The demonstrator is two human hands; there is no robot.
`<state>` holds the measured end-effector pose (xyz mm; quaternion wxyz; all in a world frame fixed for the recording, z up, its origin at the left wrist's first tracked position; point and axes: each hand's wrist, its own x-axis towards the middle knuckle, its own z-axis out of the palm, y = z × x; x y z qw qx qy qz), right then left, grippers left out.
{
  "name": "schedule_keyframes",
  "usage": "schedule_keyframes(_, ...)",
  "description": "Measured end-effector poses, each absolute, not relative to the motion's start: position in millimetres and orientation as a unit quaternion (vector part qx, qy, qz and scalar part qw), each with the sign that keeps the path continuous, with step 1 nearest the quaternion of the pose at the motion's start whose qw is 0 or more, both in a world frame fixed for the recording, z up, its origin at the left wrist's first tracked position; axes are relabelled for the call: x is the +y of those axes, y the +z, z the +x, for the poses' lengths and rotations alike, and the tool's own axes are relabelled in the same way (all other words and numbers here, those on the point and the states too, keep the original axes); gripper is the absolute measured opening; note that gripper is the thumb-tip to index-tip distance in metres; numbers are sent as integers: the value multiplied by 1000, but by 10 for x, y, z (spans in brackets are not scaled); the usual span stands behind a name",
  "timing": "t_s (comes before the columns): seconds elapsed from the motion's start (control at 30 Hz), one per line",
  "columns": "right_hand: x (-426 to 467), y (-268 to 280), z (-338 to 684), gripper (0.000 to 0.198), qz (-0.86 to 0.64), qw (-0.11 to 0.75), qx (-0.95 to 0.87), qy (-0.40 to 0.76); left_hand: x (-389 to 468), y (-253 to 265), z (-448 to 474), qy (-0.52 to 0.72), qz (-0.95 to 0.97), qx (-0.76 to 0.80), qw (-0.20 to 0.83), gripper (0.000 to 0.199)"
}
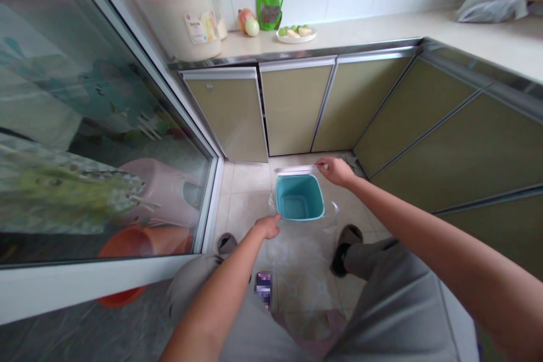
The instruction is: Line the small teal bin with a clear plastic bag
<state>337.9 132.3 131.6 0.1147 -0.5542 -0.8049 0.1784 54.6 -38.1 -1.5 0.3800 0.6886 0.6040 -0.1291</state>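
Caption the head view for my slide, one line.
Left hand at the near-left corner of a teal bin on floor tiles, right hand holding a thin pale piece past the far rim.

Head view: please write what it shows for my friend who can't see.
A person's left hand is at the near left corner of a blue bin on a tiled floor; the right hand holds a pale strip behind it. Cabinets stand beyond, under a countertop.
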Motion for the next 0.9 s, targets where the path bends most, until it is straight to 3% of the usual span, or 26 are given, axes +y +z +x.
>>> schedule_keyframes(0.2, 1913, 1250, 3219, 38, -643, 210, -702, 222, -377, -33, 498, -134, 682, 611, 380, 71)
schedule_keyframes(0.4, 2140, 1109, 3213, 49, -694, 209, -654, 217, -368, -8, 513, -144, 678, 611, 381, 69)
schedule_keyframes(0.67, 2145, 1094, 3293, 50, -687, 192, -671, 202, -346, 3, 480, -110, 680, 618, 380, 61)
schedule_keyframes(0.9, 2058, 1018, 3419, 52, -672, 270, -664, 185, -247, -22, 508, 13, 609, 713, 346, 32)
